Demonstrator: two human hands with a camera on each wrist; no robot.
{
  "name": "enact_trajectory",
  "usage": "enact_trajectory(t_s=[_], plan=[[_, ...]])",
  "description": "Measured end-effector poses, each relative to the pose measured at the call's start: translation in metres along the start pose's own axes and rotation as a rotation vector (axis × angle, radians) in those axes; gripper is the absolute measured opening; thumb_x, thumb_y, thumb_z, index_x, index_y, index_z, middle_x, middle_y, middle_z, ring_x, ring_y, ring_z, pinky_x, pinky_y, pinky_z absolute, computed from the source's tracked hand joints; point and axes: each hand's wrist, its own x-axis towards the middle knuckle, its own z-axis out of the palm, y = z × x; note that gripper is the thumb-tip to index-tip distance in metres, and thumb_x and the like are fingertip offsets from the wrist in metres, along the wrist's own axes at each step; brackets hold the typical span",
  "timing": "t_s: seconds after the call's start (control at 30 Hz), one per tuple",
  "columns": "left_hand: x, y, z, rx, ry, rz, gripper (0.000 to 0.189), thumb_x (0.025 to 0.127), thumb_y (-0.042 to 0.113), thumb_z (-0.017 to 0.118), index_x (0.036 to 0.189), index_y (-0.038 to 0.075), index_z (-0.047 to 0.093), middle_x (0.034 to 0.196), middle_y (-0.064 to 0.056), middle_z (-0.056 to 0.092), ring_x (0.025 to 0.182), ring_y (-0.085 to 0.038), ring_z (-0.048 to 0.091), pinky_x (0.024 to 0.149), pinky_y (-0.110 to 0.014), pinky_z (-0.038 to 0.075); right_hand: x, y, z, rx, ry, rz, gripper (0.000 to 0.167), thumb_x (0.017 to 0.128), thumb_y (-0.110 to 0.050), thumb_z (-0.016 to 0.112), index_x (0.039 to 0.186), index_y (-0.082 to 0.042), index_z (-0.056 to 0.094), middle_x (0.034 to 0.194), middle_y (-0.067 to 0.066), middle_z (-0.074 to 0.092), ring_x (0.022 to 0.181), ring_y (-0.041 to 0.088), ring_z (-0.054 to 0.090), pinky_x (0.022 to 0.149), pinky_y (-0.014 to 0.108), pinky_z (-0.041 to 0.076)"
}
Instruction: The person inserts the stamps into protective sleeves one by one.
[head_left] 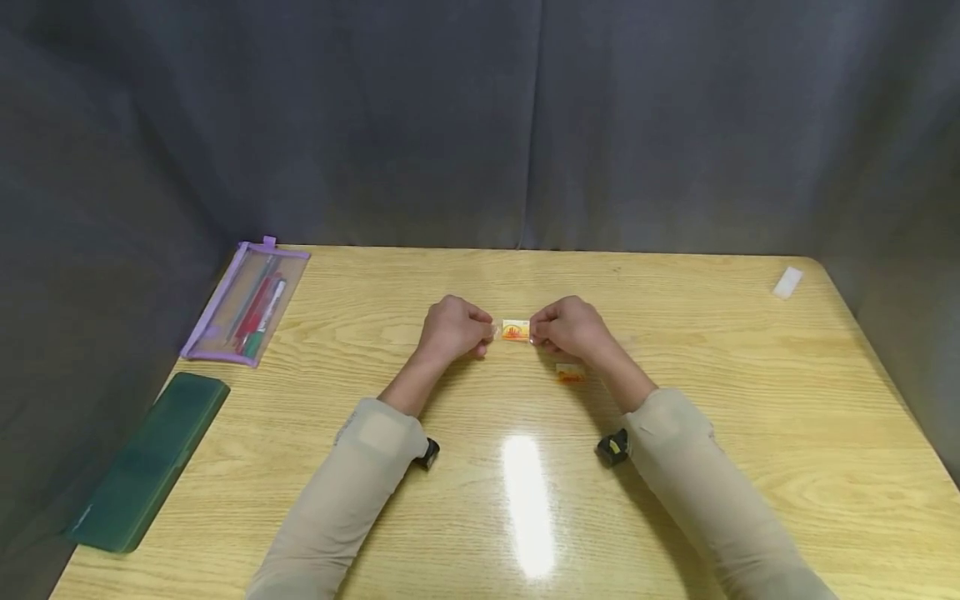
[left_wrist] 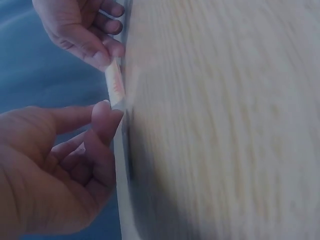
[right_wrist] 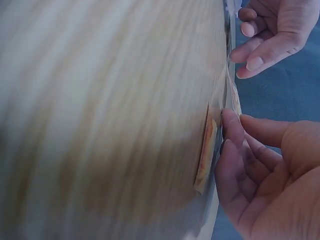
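Note:
A small yellow-and-orange printed piece (head_left: 516, 331) with clear film at its ends is stretched between the two hands, just over the table. My left hand (head_left: 454, 327) pinches its left end between thumb and forefinger. The right hand (head_left: 572, 327) pinches the opposite end the same way, its other fingers curled in. In the left wrist view the printed piece (left_wrist: 115, 82) spans the gap between the fingertips. Under the right wrist, a second orange printed piece (head_left: 571, 372) lies on the table; the right wrist view shows this second piece (right_wrist: 206, 157) edge-on.
The wooden table (head_left: 465, 508) reaches to grey curtains (head_left: 420, 125) at back and sides. At the left lie a purple-edged mesh pouch (head_left: 217, 321) with pens inside and a dark green case (head_left: 150, 462). A small white block (head_left: 787, 282) sits near the back right corner.

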Motion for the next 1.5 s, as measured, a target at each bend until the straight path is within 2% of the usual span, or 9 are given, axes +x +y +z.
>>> enact_trajectory(t_s=[0.3,0.5,0.73,0.9,1.03,1.13,1.27,1.33,1.5], plan=[[-0.005,0.003,-0.006,-0.051,-0.049,0.055,0.026,0.093,0.019,0.074,0.118,0.011,0.077,0.088,-0.008,0.079,0.065,-0.021,0.071,0.057,-0.029,0.057,-0.003,0.009,-0.022,0.035,0.018,-0.034,0.028,0.104,-0.019,0.058,0.124,-0.005,0.071,0.111,0.015,0.074,0.08,0.019,0.067,0.068,0.028,0.059],[-0.012,0.002,-0.011,-0.003,-0.08,0.203,0.044,0.092,0.038,0.076,0.133,0.024,0.069,0.118,-0.002,0.076,0.104,-0.023,0.072,0.07,-0.029,0.055,-0.021,0.021,-0.04,0.058,0.004,-0.125,0.036,0.104,-0.028,0.059,0.134,-0.007,0.065,0.127,0.016,0.07,0.103,0.03,0.072,0.087,0.041,0.062],[-0.015,-0.001,-0.009,0.165,-0.185,0.376,0.075,0.084,0.053,0.079,0.151,0.043,0.046,0.156,0.001,0.049,0.114,-0.027,0.065,0.095,-0.045,0.054,-0.053,0.046,-0.046,-0.071,0.08,-0.238,0.053,0.1,-0.045,0.063,0.143,-0.015,0.059,0.144,0.008,0.062,0.132,0.033,0.059,0.106,0.053,0.051],[-0.015,-0.002,-0.003,0.296,-0.151,0.474,0.085,0.083,0.058,0.078,0.155,0.042,0.037,0.16,0.007,0.043,0.152,-0.031,0.034,0.125,-0.063,0.019,-0.069,0.057,-0.047,-0.165,0.103,-0.256,0.053,0.1,-0.038,0.064,0.148,-0.016,0.054,0.154,0.01,0.052,0.139,0.041,0.05,0.112,0.061,0.042],[-0.013,0.0,0.006,0.395,-0.083,0.462,0.086,0.081,0.067,0.075,0.155,0.047,0.035,0.161,0.01,0.041,0.154,-0.033,0.03,0.122,-0.073,0.003,-0.075,0.062,-0.048,-0.205,0.119,-0.227,0.051,0.1,-0.031,0.067,0.147,-0.016,0.055,0.153,0.015,0.052,0.136,0.043,0.052,0.111,0.062,0.042],[-0.011,0.001,0.014,0.447,-0.046,0.442,0.085,0.08,0.07,0.073,0.154,0.049,0.036,0.161,0.011,0.04,0.154,-0.034,0.029,0.121,-0.074,0.002,-0.077,0.065,-0.048,-0.22,0.11,-0.207,0.052,0.098,-0.032,0.068,0.147,-0.017,0.055,0.142,0.018,0.06,0.107,0.036,0.065,0.099,0.058,0.049],[-0.007,0.007,0.024,0.51,-0.044,0.421,0.081,0.082,0.073,0.069,0.153,0.051,0.036,0.161,0.011,0.04,0.154,-0.035,0.029,0.12,-0.075,0.003,-0.08,0.072,-0.048,-0.234,0.095,-0.223,0.053,0.097,-0.031,0.07,0.147,-0.018,0.056,0.146,0.02,0.057,0.121,0.042,0.06,0.104,0.066,0.044],[-0.005,0.011,0.028,0.542,-0.05,0.4,0.079,0.083,0.073,0.068,0.152,0.052,0.036,0.161,0.011,0.04,0.155,-0.035,0.027,0.12,-0.075,0.002,-0.082,0.075,-0.048,-0.246,0.091,-0.242,0.052,0.097,-0.031,0.071,0.145,-0.018,0.057,0.157,0.02,0.044,0.147,0.05,0.033,0.114,0.073,0.029],[-0.001,0.022,0.038,0.619,-0.071,0.35,0.079,0.082,0.071,0.07,0.151,0.052,0.038,0.164,0.009,0.036,0.157,-0.039,0.016,0.118,-0.077,-0.003,-0.08,0.078,-0.048,-0.274,0.07,-0.262,0.051,0.094,-0.031,0.073,0.142,-0.018,0.06,0.16,0.024,0.037,0.149,0.058,0.016,0.113,0.08,0.016]])
